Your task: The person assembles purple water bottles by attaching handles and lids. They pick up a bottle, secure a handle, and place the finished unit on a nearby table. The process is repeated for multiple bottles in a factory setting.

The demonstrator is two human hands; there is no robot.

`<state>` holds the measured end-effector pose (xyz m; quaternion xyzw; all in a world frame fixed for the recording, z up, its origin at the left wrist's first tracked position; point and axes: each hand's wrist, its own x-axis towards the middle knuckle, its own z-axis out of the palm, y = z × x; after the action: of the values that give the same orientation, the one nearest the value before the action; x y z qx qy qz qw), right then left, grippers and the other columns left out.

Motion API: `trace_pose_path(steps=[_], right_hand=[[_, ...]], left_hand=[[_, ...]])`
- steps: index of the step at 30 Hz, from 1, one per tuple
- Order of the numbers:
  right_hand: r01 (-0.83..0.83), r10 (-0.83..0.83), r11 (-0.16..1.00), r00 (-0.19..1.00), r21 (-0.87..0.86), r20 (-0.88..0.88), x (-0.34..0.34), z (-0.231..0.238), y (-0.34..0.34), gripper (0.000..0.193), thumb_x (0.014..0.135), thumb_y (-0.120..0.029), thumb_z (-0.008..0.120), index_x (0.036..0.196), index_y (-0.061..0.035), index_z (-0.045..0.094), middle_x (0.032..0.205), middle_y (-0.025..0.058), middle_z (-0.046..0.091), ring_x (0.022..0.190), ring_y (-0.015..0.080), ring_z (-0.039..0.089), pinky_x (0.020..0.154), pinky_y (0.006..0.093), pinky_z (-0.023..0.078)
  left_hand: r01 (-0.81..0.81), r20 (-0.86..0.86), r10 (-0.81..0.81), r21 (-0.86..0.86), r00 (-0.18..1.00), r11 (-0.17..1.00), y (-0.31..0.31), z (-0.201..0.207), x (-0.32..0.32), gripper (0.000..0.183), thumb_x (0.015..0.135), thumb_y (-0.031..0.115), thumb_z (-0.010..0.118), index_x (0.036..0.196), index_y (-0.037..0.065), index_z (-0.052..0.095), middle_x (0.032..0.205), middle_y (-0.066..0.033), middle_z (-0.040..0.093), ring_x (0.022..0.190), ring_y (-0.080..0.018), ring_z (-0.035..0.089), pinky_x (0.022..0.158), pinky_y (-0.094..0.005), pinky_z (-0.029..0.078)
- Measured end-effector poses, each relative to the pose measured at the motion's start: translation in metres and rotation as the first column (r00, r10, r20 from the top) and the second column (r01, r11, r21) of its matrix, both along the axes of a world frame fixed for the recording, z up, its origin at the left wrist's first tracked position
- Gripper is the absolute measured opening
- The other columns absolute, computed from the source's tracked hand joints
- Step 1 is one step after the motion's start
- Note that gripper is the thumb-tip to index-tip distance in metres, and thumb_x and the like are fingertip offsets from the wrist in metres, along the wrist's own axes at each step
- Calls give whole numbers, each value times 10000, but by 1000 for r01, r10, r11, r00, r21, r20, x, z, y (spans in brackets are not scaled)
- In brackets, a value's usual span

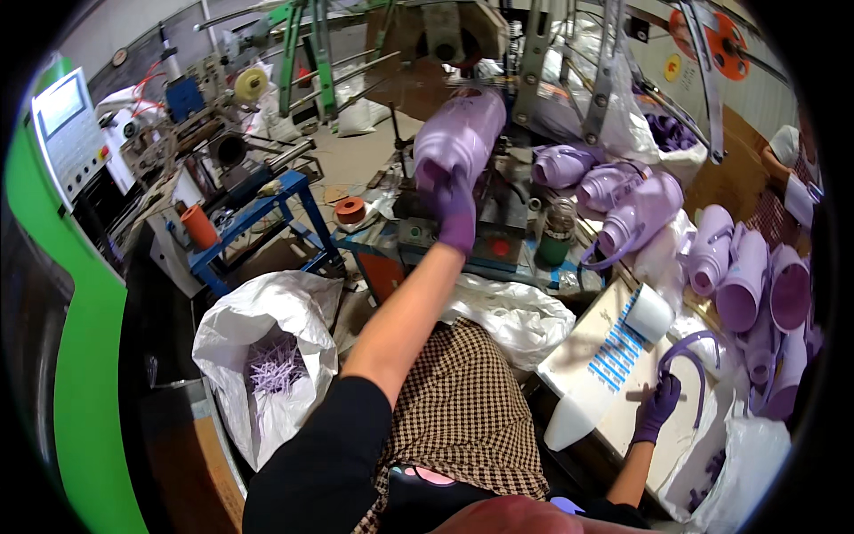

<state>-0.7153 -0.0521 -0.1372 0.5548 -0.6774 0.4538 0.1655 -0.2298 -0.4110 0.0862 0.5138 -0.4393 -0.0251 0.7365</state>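
A shiny light purple bottle shell [463,133] lies on the machine in front of me, its open neck toward me. My left hand [455,212], in a purple glove, grips the rim of that neck, with some fingers hidden at the opening. Off to the right, my right hand [656,411], also gloved, is closed on the end of a curved purple strap handle [694,349] above a white tabletop [583,378]. On that tabletop are rows of blue stickers [616,354] on a backing sheet and a white roll [649,313].
More purple shells [640,212] are piled at the right. A white sack [267,307] with purple scraps stands at the left, beside a green machine [84,374]. A jar of green liquid [556,236] and an orange tape roll [350,210] flank the workstation. Another person's arm [778,165] shows far right.
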Motion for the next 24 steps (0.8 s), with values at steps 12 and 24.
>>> trace_pose_path(steps=[12,24], right_hand=[[284,-266,923,959,-260,103,-22,24,-10,428,926,-44,551,1346,38,531,1161,147,618,1065,261,610,914,347,485],[-656,878,359,-3,-663,478,326,206,-99,296,1071,-330,470,1260,-102,478,853,19,526,533,156,565,464,278,503]], left_hand=[[478,-309,-674,-514,671,712,238,45,243,455,1091,332,401,1428,46,509,1372,-109,595,1253,-231,581,1089,-397,443],[994,-327,-939,56,102,89,217,-25,96,391,998,300,573,1219,-22,590,1240,-101,557,1098,-168,584,937,-296,492]])
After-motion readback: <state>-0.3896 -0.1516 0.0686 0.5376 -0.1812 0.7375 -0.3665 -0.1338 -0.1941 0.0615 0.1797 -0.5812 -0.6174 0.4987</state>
